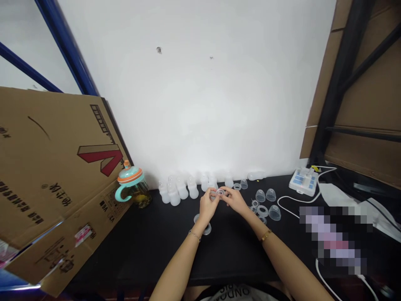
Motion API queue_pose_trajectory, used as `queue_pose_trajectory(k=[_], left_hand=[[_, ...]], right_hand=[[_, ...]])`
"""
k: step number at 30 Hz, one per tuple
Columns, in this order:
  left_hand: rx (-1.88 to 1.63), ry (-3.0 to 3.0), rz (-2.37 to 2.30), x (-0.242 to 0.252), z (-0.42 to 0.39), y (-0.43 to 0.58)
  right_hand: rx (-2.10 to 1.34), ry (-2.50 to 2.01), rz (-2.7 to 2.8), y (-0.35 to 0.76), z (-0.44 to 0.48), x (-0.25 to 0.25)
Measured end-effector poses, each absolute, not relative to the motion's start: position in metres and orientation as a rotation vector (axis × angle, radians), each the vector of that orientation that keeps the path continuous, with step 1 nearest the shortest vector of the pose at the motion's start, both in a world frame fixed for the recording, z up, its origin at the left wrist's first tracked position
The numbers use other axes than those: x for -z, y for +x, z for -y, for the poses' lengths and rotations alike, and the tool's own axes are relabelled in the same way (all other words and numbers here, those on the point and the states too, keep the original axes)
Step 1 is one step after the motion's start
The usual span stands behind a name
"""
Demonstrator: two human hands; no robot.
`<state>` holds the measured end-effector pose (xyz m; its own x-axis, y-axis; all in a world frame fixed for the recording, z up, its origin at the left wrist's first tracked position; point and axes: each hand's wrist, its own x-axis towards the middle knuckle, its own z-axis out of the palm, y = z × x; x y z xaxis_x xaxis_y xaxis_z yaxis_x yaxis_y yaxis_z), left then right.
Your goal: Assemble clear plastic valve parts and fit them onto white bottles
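Over the black table [150,246], my left hand [208,205] and my right hand [234,200] meet, both pinching a small clear plastic ring [220,192] between their fingertips. Just below my left hand lie two more clear rings [206,229]. A row of several small white bottles [178,190] stands along the wall behind my hands. To the right of my right hand lie clear dome caps [270,195] and several more rings [262,210].
A large tilted cardboard box [53,175] fills the left side. Beside it stands a cup with a teal handle and orange lid [133,186]. A white power strip [303,181] with a white cable [286,205] sits at the right, below dark shelving [351,83].
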<state>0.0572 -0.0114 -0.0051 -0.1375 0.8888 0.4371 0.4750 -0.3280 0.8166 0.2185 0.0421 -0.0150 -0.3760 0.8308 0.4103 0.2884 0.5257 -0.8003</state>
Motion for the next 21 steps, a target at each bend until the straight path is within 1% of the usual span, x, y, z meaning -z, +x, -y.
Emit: queue_pose_trajectory(k=[8,13,21], left_hand=[[-1.409,1.736,-1.559,-0.003,0.012,0.057],[-1.401,1.748,-1.567,-0.005,0.013,0.054],[-1.382,1.758,-1.44,0.001,0.012,0.055]], right_hand=[[-1.083,-0.886,1.789,0.215,-0.042,0.014],[-1.096,-0.858,1.804,0.215,-0.04,0.012],[-1.101,-0.85,1.867,0.213,-0.029,-0.001]])
